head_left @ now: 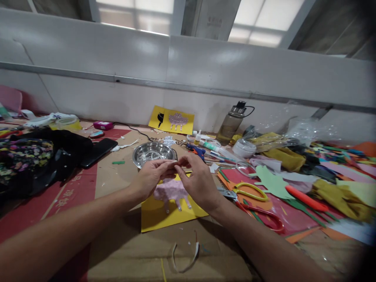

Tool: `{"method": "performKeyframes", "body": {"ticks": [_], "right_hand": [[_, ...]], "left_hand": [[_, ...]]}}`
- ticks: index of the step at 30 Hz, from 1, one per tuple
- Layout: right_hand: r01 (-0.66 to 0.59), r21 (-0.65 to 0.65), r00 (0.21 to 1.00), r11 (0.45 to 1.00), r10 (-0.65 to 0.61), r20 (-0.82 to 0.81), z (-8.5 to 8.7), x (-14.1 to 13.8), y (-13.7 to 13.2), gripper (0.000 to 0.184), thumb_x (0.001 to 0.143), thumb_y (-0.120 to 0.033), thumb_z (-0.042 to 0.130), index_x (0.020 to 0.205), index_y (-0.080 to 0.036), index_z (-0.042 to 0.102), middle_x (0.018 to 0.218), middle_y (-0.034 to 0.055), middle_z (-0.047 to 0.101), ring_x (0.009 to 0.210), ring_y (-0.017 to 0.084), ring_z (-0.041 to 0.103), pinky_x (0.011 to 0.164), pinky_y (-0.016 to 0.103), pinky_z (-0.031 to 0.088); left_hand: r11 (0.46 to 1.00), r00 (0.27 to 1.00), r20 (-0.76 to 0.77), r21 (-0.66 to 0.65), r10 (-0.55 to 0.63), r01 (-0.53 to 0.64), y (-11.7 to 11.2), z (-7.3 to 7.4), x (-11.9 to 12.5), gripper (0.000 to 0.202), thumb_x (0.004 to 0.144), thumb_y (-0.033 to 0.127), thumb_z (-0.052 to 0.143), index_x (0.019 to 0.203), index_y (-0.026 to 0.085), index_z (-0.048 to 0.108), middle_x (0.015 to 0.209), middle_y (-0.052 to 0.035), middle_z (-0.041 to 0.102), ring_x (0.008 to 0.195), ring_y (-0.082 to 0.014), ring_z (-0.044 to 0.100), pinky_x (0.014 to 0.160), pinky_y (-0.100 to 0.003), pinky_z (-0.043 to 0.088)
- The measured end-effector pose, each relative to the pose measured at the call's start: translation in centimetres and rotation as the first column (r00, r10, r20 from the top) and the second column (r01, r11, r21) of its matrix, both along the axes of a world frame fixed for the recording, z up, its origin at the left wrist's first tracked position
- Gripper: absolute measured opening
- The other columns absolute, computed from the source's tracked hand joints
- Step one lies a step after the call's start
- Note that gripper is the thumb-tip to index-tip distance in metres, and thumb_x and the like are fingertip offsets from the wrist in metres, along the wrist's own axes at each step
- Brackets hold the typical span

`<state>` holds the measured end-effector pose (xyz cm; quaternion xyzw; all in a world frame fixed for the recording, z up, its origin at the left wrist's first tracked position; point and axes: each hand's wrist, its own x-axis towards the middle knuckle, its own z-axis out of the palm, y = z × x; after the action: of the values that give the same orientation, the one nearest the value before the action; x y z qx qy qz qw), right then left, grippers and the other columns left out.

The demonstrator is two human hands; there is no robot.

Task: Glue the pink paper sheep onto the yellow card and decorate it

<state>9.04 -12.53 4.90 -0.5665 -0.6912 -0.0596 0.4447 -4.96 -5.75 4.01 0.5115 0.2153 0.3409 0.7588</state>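
My left hand (152, 175) and my right hand (195, 176) meet over a yellow card (173, 221). The fingertips of both are pinched together, and whatever sits between them is too small to make out. Glued-looking on the card is a pale pink cut-out shape (173, 192) with leg-like strips that end in small pearl-like beads; my hands hide its upper part. Just behind my left fingers stands a shiny metal bowl (139, 157) with small pale bits inside. A curved whitish strip (186, 270) lies on the cardboard in front of the card.
Scissors with a yellow handle (249, 190) and a red handle (268, 219) lie at right among coloured paper and felt. Another yellow card (188, 127) leans on the wall near a drink bottle (230, 123). A phone (98, 152) and black cloth (67, 156) lie left.
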Motion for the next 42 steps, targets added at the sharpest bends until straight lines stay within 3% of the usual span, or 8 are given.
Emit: {"method": "performKeyframes", "body": {"ticks": [15, 24, 31, 36, 42], "right_hand": [[0.055, 0.027, 0.990, 0.998, -0.058, 0.127, -0.1, -0.7, 0.0, 0.008, 0.088, -0.018, 0.054, 0.081, -0.020, 0.055, 0.085, 0.0081, 0.059, 0.087, 0.024, 0.054, 0.078, 0.038, 0.045], [0.043, 0.126, 0.993, 0.991, -0.057, 0.108, -0.3, -1.1, 0.3, 0.016, 0.081, -0.010, 0.051, 0.071, -0.022, 0.047, 0.080, 0.0056, 0.054, 0.082, 0.021, 0.051, 0.075, 0.036, 0.045], [0.005, 0.153, 0.999, 0.988, -0.013, 0.047, -0.3, -1.3, 0.4, 0.021, 0.074, -0.005, 0.048, 0.069, -0.023, 0.041, 0.079, 0.0049, 0.052, 0.080, 0.020, 0.051, 0.072, 0.034, 0.046], [-0.006, 0.160, 0.999, 0.987, 0.000, 0.036, -0.1, -1.1, 0.3, 0.020, 0.074, -0.004, 0.049, 0.071, -0.022, 0.043, 0.079, 0.0043, 0.052, 0.080, 0.020, 0.053, 0.072, 0.034, 0.047], [0.020, 0.171, 0.994, 0.985, -0.038, 0.104, -0.3, -1.1, 0.0, 0.008, 0.083, -0.012, 0.055, 0.084, -0.020, 0.054, 0.091, 0.0078, 0.056, 0.094, 0.023, 0.053, 0.084, 0.040, 0.047]], "left_hand": [[0.998, 0.994, 0.094, -0.033, 0.059, -0.056, -1.4, -0.2, 0.4, 0.021, 0.079, 0.031, 0.070, 0.087, 0.012, 0.073, 0.090, -0.0079, 0.074, 0.084, -0.0152, 0.066, 0.089, -0.030, 0.048], [0.997, 0.991, 0.102, -0.011, 0.081, -0.081, -1.4, -0.8, 0.6, 0.024, 0.077, 0.033, 0.071, 0.087, 0.012, 0.074, 0.086, -0.0063, 0.073, 0.078, -0.0132, 0.063, 0.084, -0.027, 0.048], [0.998, 0.993, 0.101, -0.013, 0.061, -0.060, -1.9, -0.3, 0.6, 0.024, 0.073, 0.035, 0.072, 0.083, 0.012, 0.075, 0.081, -0.0052, 0.072, 0.076, -0.0134, 0.063, 0.079, -0.026, 0.048], [0.994, 0.991, 0.096, -0.066, 0.094, -0.088, -1.8, 0.0, 0.6, 0.025, 0.069, 0.033, 0.076, 0.080, 0.011, 0.074, 0.079, -0.0058, 0.072, 0.077, -0.0141, 0.064, 0.080, -0.025, 0.048], [0.986, 0.985, 0.138, -0.141, 0.107, -0.087, -1.8, 0.4, 0.5, 0.019, 0.071, 0.028, 0.075, 0.076, 0.010, 0.071, 0.073, -0.0045, 0.070, 0.070, -0.0111, 0.062, 0.078, -0.025, 0.048]]}}
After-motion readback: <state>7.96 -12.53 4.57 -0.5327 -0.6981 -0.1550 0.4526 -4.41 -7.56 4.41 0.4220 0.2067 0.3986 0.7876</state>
